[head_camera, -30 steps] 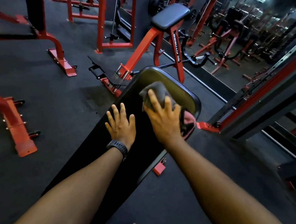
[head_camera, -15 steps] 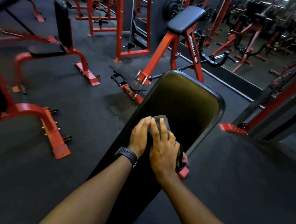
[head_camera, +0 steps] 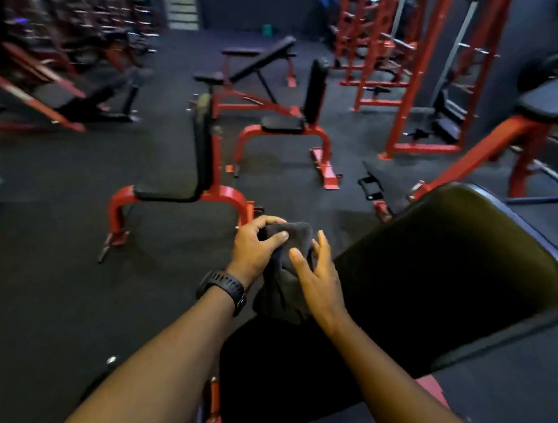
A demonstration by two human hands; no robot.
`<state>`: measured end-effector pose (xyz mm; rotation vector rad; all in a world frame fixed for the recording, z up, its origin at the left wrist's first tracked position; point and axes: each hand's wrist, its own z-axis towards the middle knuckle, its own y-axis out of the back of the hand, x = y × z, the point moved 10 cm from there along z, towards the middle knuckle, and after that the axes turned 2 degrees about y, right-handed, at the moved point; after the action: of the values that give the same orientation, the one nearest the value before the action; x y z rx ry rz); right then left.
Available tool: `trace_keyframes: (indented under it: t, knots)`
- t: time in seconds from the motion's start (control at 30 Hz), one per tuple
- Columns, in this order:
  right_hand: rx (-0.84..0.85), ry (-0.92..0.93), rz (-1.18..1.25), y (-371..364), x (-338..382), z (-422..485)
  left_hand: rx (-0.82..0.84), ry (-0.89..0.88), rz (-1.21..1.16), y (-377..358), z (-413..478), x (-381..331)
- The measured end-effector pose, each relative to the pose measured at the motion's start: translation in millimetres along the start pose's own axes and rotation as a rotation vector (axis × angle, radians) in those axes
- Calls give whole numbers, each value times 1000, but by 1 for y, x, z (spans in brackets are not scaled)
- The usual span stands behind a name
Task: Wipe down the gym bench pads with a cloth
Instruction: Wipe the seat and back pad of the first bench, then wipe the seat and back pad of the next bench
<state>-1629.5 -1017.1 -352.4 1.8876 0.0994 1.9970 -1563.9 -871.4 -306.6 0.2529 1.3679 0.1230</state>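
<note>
Left hand (head_camera: 257, 248) grips the bunched top of one dark grey crumpled cloth (head_camera: 283, 286), thumb and curled fingers closed round it; right hand (head_camera: 320, 276) is open, fingers straight and spread, its palm side against the cloth's right face. Two hands, one cloth, one black rubber wristwatch (head_camera: 225, 289) on the left wrist; one large black vinyl bench pad (head_camera: 433, 281) lies below and to the right of the hands. The cloth hangs in folds from the left hand just over the pad's left edge; whether its lower end touches the pad cannot be told.

Farther off on the dark rubber floor (head_camera: 55, 286) stand two red-framed seats with upright black backs, the nearer (head_camera: 181, 180) and the farther (head_camera: 298, 116); behind them one black incline bench (head_camera: 258, 58); at the right edge one black padded rest on a slanted red post (head_camera: 555, 99); red steel racks (head_camera: 404, 43) rise behind it.

Half a second ago both hands lay on the cloth, flat on the pad near its middle; now the cloth is lifted off and gathered, the left hand has gone from resting to gripping, and the view has swung left. Both forearms reach forward, bare, converging at the cloth; the left wrist bends inward, the right hand tilts up with fingertips toward the left thumb.
</note>
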Motion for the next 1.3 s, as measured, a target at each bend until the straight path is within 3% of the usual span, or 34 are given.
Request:
trace_keyframes:
  t: [0.2, 0.33, 0.43, 0.7, 0.93, 1.17, 1.3]
  knots:
    - [283, 207, 137, -84, 52, -22, -331, 77, 69, 110, -78, -13]
    - [461, 310, 254, -147, 101, -71, -537, 230, -88, 178, -159, -3]
    - [566, 325, 296, -186, 114, -111, -635, 318, -111, 209, -211, 4]
    - [1014, 176, 309, -299, 143, -250, -1013, 252, 111, 326, -362, -4]
    - [1130, 153, 403, -390, 207, -370, -1060, 352, -234, 414, -488, 16]
    - [1174, 188, 419, -482, 279, -493, -1208, 285, -34, 538, -613, -14]
    - [1154, 149, 451, -517, 290, -531, -1237, 286, -71, 573, -645, -15]
